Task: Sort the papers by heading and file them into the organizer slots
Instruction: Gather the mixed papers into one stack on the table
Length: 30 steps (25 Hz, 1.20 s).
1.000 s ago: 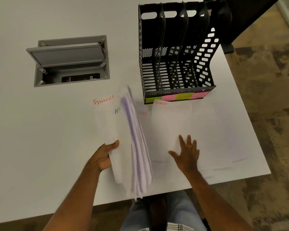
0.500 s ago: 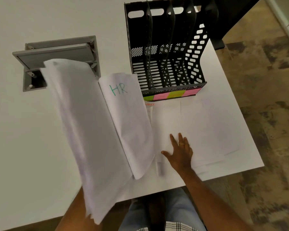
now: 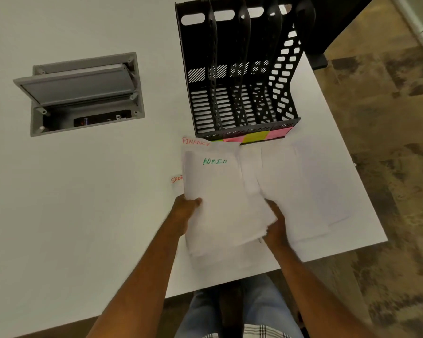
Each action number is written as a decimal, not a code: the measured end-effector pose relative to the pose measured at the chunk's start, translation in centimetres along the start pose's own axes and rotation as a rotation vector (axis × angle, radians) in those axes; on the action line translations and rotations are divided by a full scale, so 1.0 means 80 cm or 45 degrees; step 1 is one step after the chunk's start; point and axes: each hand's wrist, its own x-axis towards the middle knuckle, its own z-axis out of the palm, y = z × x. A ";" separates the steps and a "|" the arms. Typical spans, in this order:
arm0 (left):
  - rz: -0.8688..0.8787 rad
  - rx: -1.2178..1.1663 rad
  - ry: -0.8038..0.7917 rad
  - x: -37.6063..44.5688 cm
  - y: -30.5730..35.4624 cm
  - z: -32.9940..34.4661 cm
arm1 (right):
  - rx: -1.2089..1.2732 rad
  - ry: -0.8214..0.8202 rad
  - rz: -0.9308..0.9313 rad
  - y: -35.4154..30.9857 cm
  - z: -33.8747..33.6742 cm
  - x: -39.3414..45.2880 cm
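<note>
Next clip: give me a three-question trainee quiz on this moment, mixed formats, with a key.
1. True or false: the black organizer already holds papers.
2. Which heading tops the stack of papers that the left hand and right hand hold? A) HR B) ADMIN C) LEGAL
3. Fill in: the sheet lying against the organizer's front is headed ____.

Key: 1 false, its slots show only bare plastic; 2 B; 3 FINANCE.
</note>
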 end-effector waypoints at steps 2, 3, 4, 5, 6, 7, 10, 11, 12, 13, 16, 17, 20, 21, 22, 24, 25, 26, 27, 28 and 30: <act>0.001 0.078 0.113 0.011 -0.018 0.003 | -0.083 0.056 -0.047 0.004 -0.006 0.013; 0.007 0.109 0.176 0.014 -0.024 0.004 | -0.036 0.070 -0.004 0.006 -0.013 0.018; 0.040 0.183 0.269 0.016 -0.029 0.005 | 0.009 0.072 0.050 0.010 -0.017 0.025; 0.097 0.335 0.379 0.016 -0.033 0.008 | 0.002 0.049 0.091 0.012 -0.021 0.028; 0.138 0.541 0.507 0.015 -0.037 0.012 | -0.037 0.021 0.117 0.012 -0.021 0.030; 0.141 0.682 0.637 0.011 -0.040 0.016 | -0.108 -0.024 0.126 0.013 -0.019 0.030; -0.007 0.504 0.788 -0.001 -0.035 0.023 | -0.333 -0.115 0.087 0.016 -0.004 0.032; -0.030 0.388 0.771 -0.001 -0.033 0.024 | -0.395 -0.125 0.051 0.017 0.001 0.032; -0.041 0.291 0.735 0.004 -0.032 0.023 | -0.431 -0.128 0.029 0.018 0.005 0.031; -0.059 0.236 0.676 0.009 -0.033 0.021 | -0.444 -0.129 0.034 0.020 0.006 0.029; -0.129 0.351 0.529 0.019 -0.035 0.013 | -0.355 -0.167 0.147 0.019 0.008 0.030; -0.151 0.483 0.507 0.019 -0.036 0.014 | -0.353 -0.184 0.167 0.018 0.008 0.033; -0.009 0.608 0.478 0.014 -0.038 0.020 | -0.485 -0.221 0.134 0.019 0.009 0.039; 0.072 0.514 0.449 0.012 -0.041 0.021 | -0.529 -0.223 0.112 0.019 0.009 0.040; 0.124 0.388 0.407 0.009 -0.043 0.018 | -0.551 -0.208 0.091 0.019 0.011 0.040; 0.089 0.057 0.269 0.006 -0.045 0.006 | -0.517 -0.152 0.068 0.021 0.010 0.038; 0.021 -0.143 0.158 0.004 -0.044 -0.003 | -0.463 -0.120 0.077 0.022 0.010 0.036; -0.049 -0.264 0.045 0.003 -0.042 -0.010 | -0.408 -0.084 0.093 0.023 0.010 0.034; -0.099 -0.301 -0.050 0.002 -0.040 -0.016 | -0.368 -0.054 0.113 0.024 0.011 0.031; -0.128 -0.290 -0.110 0.003 -0.041 -0.018 | -0.352 -0.038 0.127 0.024 0.012 0.030; -0.119 -0.262 -0.121 0.011 -0.051 -0.020 | -0.342 -0.058 0.106 0.024 0.009 0.030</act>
